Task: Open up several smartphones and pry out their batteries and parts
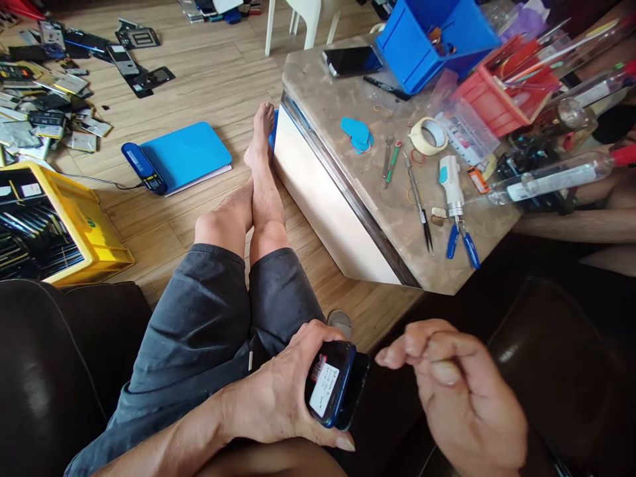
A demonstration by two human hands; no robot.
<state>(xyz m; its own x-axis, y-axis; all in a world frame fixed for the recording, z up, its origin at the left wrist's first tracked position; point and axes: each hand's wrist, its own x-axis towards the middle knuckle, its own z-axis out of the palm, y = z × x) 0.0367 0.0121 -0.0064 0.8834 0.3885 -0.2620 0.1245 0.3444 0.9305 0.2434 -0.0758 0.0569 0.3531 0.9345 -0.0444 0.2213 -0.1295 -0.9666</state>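
My left hand [278,391] is wrapped round a dark phone [328,384] with a blue edge, above my lap. A white label with handwriting and a small red-pink sticker are on its upper face. Against the phone's right side lies a second dark, flat panel [356,391], partly hidden; I cannot tell whether the two are joined. To the right, my right hand [462,391] hangs apart from the phone, its fingers curled and the thumb pressed to them. Whatever it may hold does not show.
The table [318,99] at right carries tweezers [422,212], blue-handled cutters [462,245], tape [428,136], a phone [352,61], a blue bin [412,53] and a red basket [497,99]. Floor holds a blue folder [189,156], a yellow crate [99,225] and piled phone parts [50,119].
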